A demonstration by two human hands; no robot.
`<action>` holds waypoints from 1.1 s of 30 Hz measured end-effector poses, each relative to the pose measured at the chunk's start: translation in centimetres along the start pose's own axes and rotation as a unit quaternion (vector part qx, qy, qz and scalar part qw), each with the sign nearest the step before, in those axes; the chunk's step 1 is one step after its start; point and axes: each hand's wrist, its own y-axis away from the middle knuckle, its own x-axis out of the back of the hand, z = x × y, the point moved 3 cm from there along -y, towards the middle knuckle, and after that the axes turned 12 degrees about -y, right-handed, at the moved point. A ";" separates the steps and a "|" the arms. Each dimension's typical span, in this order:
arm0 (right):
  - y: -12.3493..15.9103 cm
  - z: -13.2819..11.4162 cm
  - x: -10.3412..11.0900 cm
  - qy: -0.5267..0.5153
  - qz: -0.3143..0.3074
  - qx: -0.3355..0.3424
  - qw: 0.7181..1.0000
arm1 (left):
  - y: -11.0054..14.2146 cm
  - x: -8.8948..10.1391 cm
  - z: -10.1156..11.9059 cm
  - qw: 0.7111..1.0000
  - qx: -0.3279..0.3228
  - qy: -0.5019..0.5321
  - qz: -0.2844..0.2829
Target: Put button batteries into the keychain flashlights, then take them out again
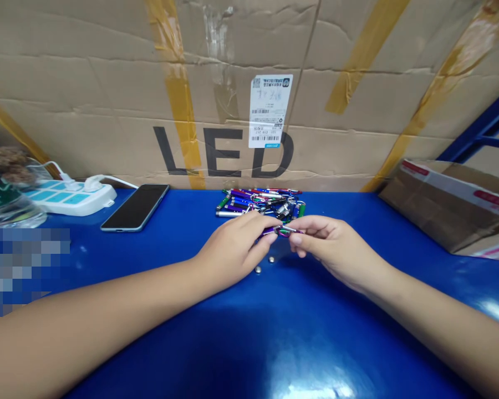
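A small purple carabiner pen [279, 231] is pinched between the nearly closed fingers of the left hand [231, 252] and right hand [335, 250], a heap of similar pens [260, 203] lying at twelve o'clock.

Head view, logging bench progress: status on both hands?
Left hand, right hand pinching purple metal carabiner pen. Multicoloured pen heap beyond. Two small silver discs nearby, nothing blocking.

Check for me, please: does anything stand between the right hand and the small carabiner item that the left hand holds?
Nothing visible does. The right hand touches the small carabiner item, also held by the left hand. The pile of similar items lies behind them, and two small metal discs lie on the blue table below.
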 end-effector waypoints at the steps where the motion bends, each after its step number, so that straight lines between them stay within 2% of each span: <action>1: 0.0 -0.1 0.0 0.010 -0.008 -0.003 1.000 | 0.0 -0.1 0.0 1.000 -0.001 0.003 -0.001; 6: 0.1 -0.9 0.0 0.081 -0.049 -0.004 0.996 | -0.1 -0.3 -0.3 0.999 -0.018 0.037 -0.008; 9: 0.1 -1.2 0.1 0.115 -0.062 -0.002 0.991 | -0.2 -0.4 -0.8 0.994 0.041 0.097 -0.026; 12: 0.2 -1.1 0.2 0.091 -0.077 -0.017 0.993 | -0.3 -0.4 -1.1 0.982 0.099 0.157 -0.046; 15: 0.3 -0.5 0.2 0.030 -0.085 -0.036 0.995 | -0.5 -0.2 -1.0 0.980 0.092 0.167 -0.052; 20: 0.4 0.6 -0.1 -0.088 -0.045 -0.064 0.993 | -0.8 0.1 -0.8 0.987 0.067 0.143 -0.029; 28: 0.9 0.4 -1.5 -0.153 0.019 -0.055 0.987 | -0.4 0.4 0.3 0.981 0.113 0.155 0.012; 33: 0.5 0.5 -1.1 -0.134 0.030 -0.010 0.990 | -0.6 0.3 1.0 0.983 0.107 0.148 -0.023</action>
